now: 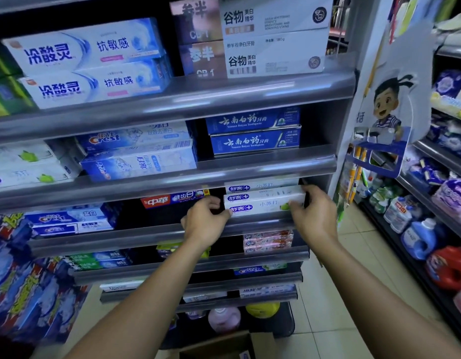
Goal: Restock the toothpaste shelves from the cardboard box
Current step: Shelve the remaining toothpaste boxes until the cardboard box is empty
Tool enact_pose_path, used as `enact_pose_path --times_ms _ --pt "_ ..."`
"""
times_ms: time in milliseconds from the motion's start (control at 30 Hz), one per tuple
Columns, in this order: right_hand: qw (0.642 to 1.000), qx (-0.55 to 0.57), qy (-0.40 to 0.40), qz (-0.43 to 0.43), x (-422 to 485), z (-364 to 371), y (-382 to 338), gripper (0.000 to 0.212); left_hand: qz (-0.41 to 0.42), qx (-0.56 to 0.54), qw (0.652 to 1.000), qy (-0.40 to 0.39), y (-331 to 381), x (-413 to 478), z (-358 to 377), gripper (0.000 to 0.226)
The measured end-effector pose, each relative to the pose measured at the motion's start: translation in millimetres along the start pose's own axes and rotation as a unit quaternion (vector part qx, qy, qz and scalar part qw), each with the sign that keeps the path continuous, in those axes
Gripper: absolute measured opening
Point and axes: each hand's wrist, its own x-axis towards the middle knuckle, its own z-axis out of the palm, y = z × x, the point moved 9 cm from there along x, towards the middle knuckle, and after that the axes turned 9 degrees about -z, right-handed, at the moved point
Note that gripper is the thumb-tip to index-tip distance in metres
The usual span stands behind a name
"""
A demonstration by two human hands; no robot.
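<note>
A white toothpaste box (pixel 260 203) with a blue logo lies lengthwise at the right end of the third shelf (pixel 250 224), on or against other white boxes of the same kind. My left hand (pixel 206 224) grips its left end and my right hand (pixel 315 213) grips its right end. A red toothpaste box (pixel 172 199) lies just left of it on the same shelf. The cardboard box (pixel 219 345) stands on the floor at the bottom edge of the view, partly cut off.
Grey shelves above hold blue boxes (pixel 252 133), Crest boxes (pixel 138 154) and white boxes (pixel 273 37). Lower shelves hold pink boxes (pixel 268 240). A cardboard cartoon display (pixel 387 112) hangs on the rack's right end. Detergent bottles (pixel 418 237) line the right aisle beyond a tiled floor (pixel 335 294).
</note>
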Motion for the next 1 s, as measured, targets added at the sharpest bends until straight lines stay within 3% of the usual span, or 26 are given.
enact_pose_path --times_ms 133,233,367,433,500,633,733,833,1000 --pt "0.998 0.035 0.032 -0.03 -38.6 -6.4 -5.3 0.038 0.093 -0.094 0.99 0.05 -15.1 -28.5 -27.0 0.014" --pt "0.998 0.059 0.013 -0.015 -82.6 10.8 11.7 0.033 0.134 -0.077 0.988 0.007 -59.2 -57.2 -19.1 0.011" --pt "0.992 0.049 -0.077 0.09 -163.3 72.5 73.3 0.03 0.027 -0.065 0.986 -0.154 -171.7 -91.5 43.0 0.018" --pt "0.978 0.043 -0.124 0.161 -210.6 108.9 112.6 0.026 -0.031 -0.045 0.976 -0.21 -231.8 -108.8 76.4 0.036" --pt "0.959 0.044 -0.153 0.233 -261.5 145.7 155.4 0.022 -0.102 0.003 0.96 -0.263 -295.3 -128.4 115.2 0.034" --pt "0.912 0.06 -0.183 0.363 -363.2 213.4 231.9 0.019 -0.234 0.072 0.909 -0.336 -418.7 -159.9 194.5 0.018" --pt "0.885 0.06 -0.192 0.42 -432.4 264.5 284.2 0.015 -0.274 0.136 0.882 -0.358 -504.5 -164.7 263.3 0.028" --pt "0.872 0.056 -0.194 0.447 -488.6 319.4 337.0 0.008 -0.215 0.237 0.865 -0.386 -583.9 -158.8 346.3 0.046" --pt "0.849 0.097 -0.215 0.473 -551.7 392.8 395.0 0.018 0.006 0.374 0.842 -0.388 -660.6 -123.0 468.4 0.068"
